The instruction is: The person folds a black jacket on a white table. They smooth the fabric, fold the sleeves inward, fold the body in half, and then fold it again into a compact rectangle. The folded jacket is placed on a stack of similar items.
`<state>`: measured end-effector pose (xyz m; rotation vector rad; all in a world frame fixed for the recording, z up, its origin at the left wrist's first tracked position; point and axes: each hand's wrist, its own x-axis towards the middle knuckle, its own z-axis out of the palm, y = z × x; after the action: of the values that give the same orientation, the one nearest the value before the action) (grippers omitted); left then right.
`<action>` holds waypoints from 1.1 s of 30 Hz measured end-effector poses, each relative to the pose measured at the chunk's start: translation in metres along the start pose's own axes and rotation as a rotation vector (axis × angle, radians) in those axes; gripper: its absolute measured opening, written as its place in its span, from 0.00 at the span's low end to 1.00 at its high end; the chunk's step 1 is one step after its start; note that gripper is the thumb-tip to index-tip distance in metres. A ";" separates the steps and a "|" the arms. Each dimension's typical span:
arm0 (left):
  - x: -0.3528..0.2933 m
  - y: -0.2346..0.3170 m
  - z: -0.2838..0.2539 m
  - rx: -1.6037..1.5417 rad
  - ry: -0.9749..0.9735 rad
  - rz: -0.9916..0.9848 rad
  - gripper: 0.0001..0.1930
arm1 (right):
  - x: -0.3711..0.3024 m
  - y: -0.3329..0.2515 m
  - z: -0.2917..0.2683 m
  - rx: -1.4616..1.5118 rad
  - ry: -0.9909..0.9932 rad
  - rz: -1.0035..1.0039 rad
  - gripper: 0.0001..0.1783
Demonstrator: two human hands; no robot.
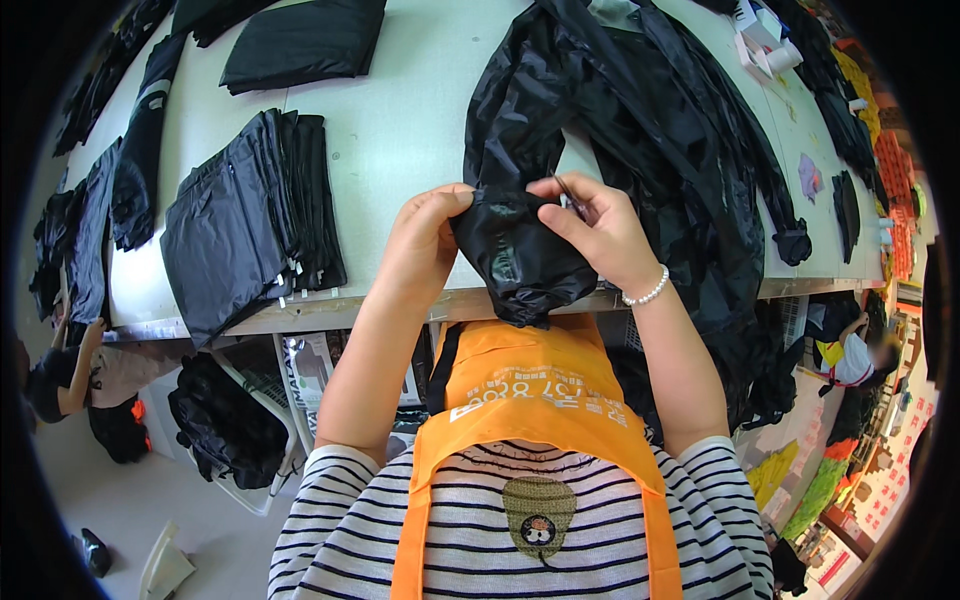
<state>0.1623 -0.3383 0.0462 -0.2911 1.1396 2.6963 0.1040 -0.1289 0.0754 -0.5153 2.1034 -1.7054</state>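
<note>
Black garment [515, 240] at the counter [410, 110] edge

We have its near end over the edge, the rest on the counter. Our left hand [425, 238] pinches the garment; our right hand [603, 235] grips a slim dark tool [561, 184] (small snips, by the look of it). We'd best keep the garment taut and the points clear.

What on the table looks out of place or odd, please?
A small crumpled purple scrap, on the right part of the table, looks odd: its colour differs from the black garments around it. I cannot tell what it is.
</note>
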 end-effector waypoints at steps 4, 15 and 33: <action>0.000 -0.001 -0.007 0.211 0.017 0.102 0.11 | 0.001 -0.001 0.005 0.051 -0.040 0.087 0.07; -0.008 0.011 0.009 0.498 0.119 -0.077 0.12 | 0.001 -0.018 0.012 -0.150 0.079 -0.202 0.06; 0.004 0.013 0.016 0.360 0.116 -0.153 0.09 | -0.005 -0.007 0.010 -0.047 0.154 -0.169 0.11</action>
<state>0.1537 -0.3351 0.0651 -0.4577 1.5371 2.3139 0.1142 -0.1362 0.0809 -0.6090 2.2691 -1.8449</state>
